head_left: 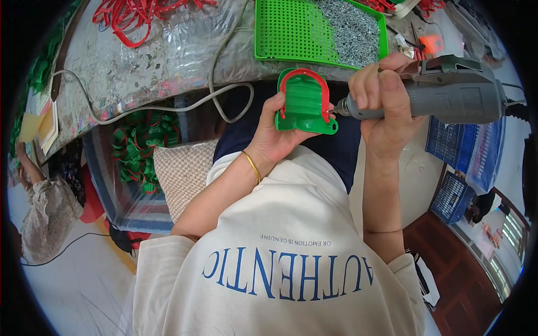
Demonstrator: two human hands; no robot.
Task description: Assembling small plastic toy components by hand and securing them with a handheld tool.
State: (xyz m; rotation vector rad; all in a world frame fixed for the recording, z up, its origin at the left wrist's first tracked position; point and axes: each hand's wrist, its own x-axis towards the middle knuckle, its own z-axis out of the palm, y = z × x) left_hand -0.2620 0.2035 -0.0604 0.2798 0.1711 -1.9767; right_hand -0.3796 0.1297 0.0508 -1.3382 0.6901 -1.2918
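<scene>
A green plastic scoop-shaped part (305,103) with a red arched handle (326,92) is held in my left hand (273,120), thumb on its left side and fingers beneath. My right hand (386,101) is wrapped round a grey electric screwdriver (448,92) that lies nearly level. The screwdriver's tip meets the lower right end of the red handle, at the green part's side. Any screw at the tip is too small to make out. Just beyond my hands, a green perforated tray (291,28) holds many small silver screws (358,33).
Red plastic strips (131,19) lie on the worn table (174,50), and a grey cable (157,106) hangs over its edge. Left of my lap, a bin (106,185) holds green and red parts (147,140). Blue crates (448,140) stand at right. Another person's sleeve (50,210) shows far left.
</scene>
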